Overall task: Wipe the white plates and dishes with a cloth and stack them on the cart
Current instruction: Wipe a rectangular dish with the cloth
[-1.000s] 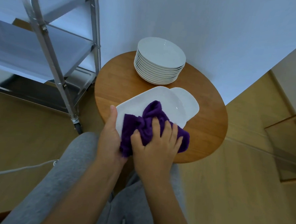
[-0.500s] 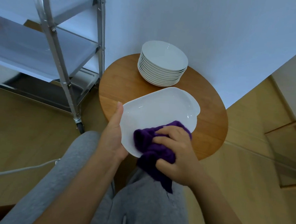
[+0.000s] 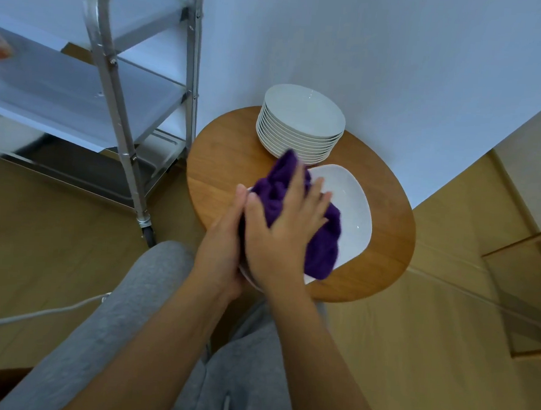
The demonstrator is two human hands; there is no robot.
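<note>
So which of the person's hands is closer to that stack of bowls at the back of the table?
The right. The right hand presses the purple cloth onto the white dish, its fingers reaching toward the stack of bowls. The left hand holds the dish's near edge, farther back.

A plain pale blue-white wall fills the upper part of the view under soft, even light. Below it spreads a light tan wooden floor. A round brown wooden table stands against the wall. Right of the table, the brown wooden frame of another piece of furniture shows at the edge. Left of the table, a white cable trails across the floor.
</note>
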